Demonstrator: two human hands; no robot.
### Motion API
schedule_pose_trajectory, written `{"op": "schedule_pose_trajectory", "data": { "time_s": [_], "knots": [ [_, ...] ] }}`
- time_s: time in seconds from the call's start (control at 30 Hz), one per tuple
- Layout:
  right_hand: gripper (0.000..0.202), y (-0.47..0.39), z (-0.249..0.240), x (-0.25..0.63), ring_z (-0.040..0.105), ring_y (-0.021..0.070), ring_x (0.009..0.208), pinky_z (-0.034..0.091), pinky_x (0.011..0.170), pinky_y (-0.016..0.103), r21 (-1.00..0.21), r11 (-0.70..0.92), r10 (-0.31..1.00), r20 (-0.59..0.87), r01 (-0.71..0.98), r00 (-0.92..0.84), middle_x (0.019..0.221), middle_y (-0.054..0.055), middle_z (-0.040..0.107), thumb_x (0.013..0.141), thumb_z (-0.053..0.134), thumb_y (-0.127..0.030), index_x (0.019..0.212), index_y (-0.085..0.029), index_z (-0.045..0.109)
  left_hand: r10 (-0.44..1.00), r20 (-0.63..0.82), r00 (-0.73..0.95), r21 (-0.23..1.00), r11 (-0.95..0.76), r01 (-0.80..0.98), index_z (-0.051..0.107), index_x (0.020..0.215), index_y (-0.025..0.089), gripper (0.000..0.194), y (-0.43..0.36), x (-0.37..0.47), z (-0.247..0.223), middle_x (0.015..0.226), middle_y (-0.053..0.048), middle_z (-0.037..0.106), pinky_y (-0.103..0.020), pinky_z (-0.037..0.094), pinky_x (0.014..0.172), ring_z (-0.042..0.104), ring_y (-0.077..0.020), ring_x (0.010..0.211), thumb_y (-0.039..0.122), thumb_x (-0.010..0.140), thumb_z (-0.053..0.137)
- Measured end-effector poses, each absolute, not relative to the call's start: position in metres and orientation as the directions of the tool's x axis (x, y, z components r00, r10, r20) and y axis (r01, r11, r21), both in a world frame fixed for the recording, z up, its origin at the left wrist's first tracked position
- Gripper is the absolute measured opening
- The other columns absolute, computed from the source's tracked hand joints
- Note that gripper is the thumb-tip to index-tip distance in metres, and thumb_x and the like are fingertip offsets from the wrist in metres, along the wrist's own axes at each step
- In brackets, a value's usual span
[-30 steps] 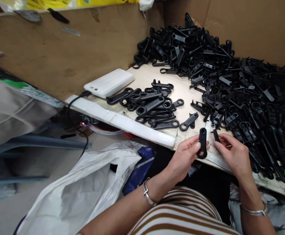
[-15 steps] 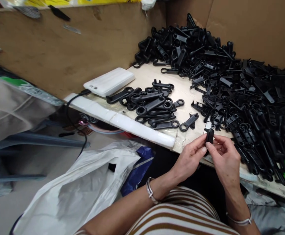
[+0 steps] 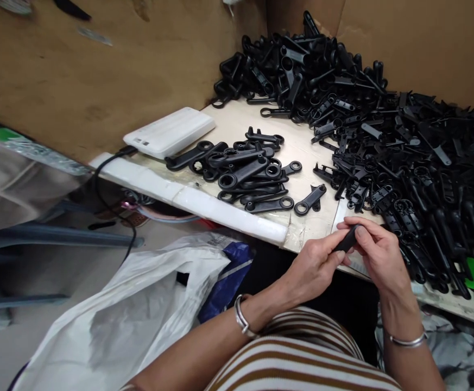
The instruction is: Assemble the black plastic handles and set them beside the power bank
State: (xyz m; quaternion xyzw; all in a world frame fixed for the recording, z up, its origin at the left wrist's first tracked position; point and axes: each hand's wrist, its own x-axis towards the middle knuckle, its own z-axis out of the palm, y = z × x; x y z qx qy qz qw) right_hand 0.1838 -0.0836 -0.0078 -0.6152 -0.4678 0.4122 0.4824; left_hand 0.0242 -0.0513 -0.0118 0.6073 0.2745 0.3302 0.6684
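Note:
Between my two hands is a black plastic arm piece point(image 3: 346, 239), tilted, with its upper end toward the right. My left hand point(image 3: 316, 266) is closed around its lower left end. The fingers and thumb of my right hand point(image 3: 379, 252) pinch the upper right end. Fingers cover much of the piece, so its details are hidden. Left of my hands lies a small heap of similar black arms with ring ends point(image 3: 247, 174). One separate ring-ended arm point(image 3: 310, 200) rests just beyond my left hand.
A large pile of black plastic parts point(image 3: 383, 125) covers the back and right of the table. At left stands a white power bank point(image 3: 169, 132) with a black cable point(image 3: 98, 176). White foam edging point(image 3: 196, 201) lines the front; a white bag point(image 3: 139, 304) hangs below.
The black piece has turned from nearly upright to a slant toward the right. Both hands have shifted with it, and the camera view has moved slightly.

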Motion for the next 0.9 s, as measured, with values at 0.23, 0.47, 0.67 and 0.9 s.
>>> {"op": "schedule_pose_trajectory", "data": {
  "time_s": [0.23,0.47,0.67,0.9],
  "knots": [
    [0.035,-0.069,-0.024,0.174,0.066,0.0175,0.073,0.056,0.072,0.031,-0.972,-0.107,0.980,-0.068,0.209,0.185,0.088,0.005,0.072,0.085,0.062,-0.051,0.099,-0.020,0.073,0.772,0.093,0.629,0.961,-0.235,0.146,0.058,0.124,0.013,0.043,-0.046,0.005,-0.018,0.083,-0.002,0.070,-0.023,0.052,0.074,0.064,-0.0135,0.074,0.006,0.084,0.042],
    [0.025,-0.038,-0.011,0.150,0.065,0.0244,0.091,0.049,0.074,0.033,-0.277,-0.035,0.991,0.118,0.960,0.070,0.103,0.009,0.069,0.092,0.058,-0.034,0.110,-0.020,0.067,0.751,0.587,0.304,0.409,-0.598,0.689,0.057,0.127,0.008,0.045,-0.006,-0.036,-0.009,0.118,-0.015,0.067,-0.037,0.048,0.094,0.062,-0.0233,0.106,0.004,0.088,0.032],
    [0.018,-0.022,-0.008,0.131,0.064,0.0231,0.095,0.044,0.064,0.030,-0.043,-0.087,0.995,0.048,0.995,0.089,0.102,0.006,0.066,0.095,0.055,-0.033,0.106,-0.022,0.065,0.827,0.501,0.255,0.266,-0.428,0.864,0.062,0.121,0.010,0.042,0.032,-0.043,-0.011,0.114,-0.017,0.068,-0.047,0.043,0.089,0.060,-0.0315,0.106,0.005,0.086,0.038],
    [0.019,-0.032,-0.005,0.144,0.064,0.0210,0.096,0.045,0.072,0.029,-0.088,-0.076,0.995,0.053,0.993,0.081,0.107,0.008,0.068,0.096,0.046,-0.018,0.104,-0.020,0.063,0.776,0.584,0.238,0.297,-0.478,0.827,0.059,0.124,0.020,0.035,0.022,-0.024,-0.016,0.135,-0.016,0.058,-0.060,0.022,0.106,0.047,-0.0356,0.128,0.017,0.093,0.044]
  ]
}}
